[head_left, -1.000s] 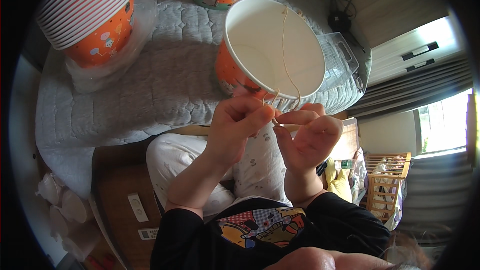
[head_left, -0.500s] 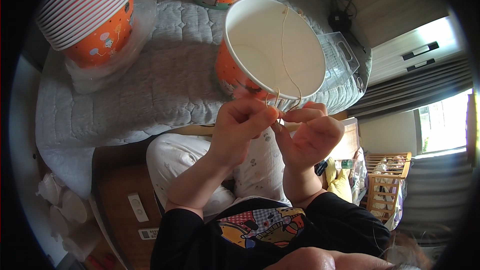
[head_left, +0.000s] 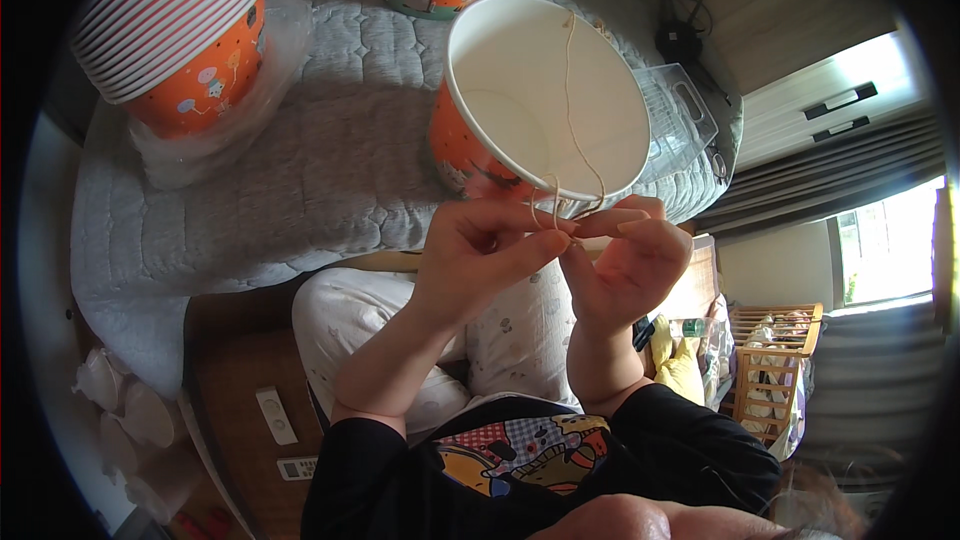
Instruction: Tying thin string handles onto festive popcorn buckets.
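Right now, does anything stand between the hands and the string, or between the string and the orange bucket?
Nothing visible does. The left hand and right hand meet at the string, which already runs over the near rim of the orange bucket. Their exact grip is partly hidden.

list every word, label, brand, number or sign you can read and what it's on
No text is readable.
Remote: markings too small to read.
White device beside it: too small to tell if lettered.
Orange bucket: printed pictures, no legible words.
Black shirt: cartoon print, no legible words.
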A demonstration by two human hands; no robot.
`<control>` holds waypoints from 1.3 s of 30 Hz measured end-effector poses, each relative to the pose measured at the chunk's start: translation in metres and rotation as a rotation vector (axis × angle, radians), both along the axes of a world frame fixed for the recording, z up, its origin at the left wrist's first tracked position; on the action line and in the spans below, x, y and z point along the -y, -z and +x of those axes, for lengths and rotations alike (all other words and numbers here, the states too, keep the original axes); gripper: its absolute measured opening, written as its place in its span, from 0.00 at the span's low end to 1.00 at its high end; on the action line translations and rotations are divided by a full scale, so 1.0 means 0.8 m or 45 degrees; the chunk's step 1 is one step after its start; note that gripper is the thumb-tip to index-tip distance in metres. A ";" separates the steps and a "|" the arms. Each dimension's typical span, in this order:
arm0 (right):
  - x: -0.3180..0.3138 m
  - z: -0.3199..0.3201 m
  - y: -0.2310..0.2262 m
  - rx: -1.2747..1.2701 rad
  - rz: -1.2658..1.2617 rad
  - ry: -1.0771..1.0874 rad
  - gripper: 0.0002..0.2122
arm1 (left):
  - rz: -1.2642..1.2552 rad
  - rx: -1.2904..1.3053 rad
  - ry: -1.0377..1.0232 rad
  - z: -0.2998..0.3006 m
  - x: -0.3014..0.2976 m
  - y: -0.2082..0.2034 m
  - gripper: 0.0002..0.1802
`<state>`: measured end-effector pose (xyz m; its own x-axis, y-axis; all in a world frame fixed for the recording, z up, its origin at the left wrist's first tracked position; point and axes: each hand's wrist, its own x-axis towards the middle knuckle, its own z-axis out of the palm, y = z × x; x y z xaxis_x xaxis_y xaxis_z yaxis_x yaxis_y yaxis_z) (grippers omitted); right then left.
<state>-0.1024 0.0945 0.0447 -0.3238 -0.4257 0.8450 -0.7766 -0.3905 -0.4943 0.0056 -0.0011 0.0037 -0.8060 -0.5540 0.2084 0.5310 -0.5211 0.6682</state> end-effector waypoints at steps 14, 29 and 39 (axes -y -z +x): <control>-0.007 -0.015 -0.008 -0.098 0.043 0.012 0.10 | -0.094 0.067 -0.027 -0.002 -0.001 -0.009 0.07; -0.001 -0.010 -0.009 -0.159 -0.011 -0.021 0.11 | -0.057 -0.034 -0.200 -0.006 0.000 -0.009 0.07; -0.007 -0.013 -0.010 -0.347 0.136 -0.018 0.17 | 0.003 -0.001 -0.096 -0.002 0.000 -0.004 0.06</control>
<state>-0.1129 0.1005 0.0527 -0.0845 -0.5198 0.8501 -0.8813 -0.3590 -0.3072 0.0039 -0.0014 0.0072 -0.7620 -0.6135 0.2073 0.5690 -0.4815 0.6666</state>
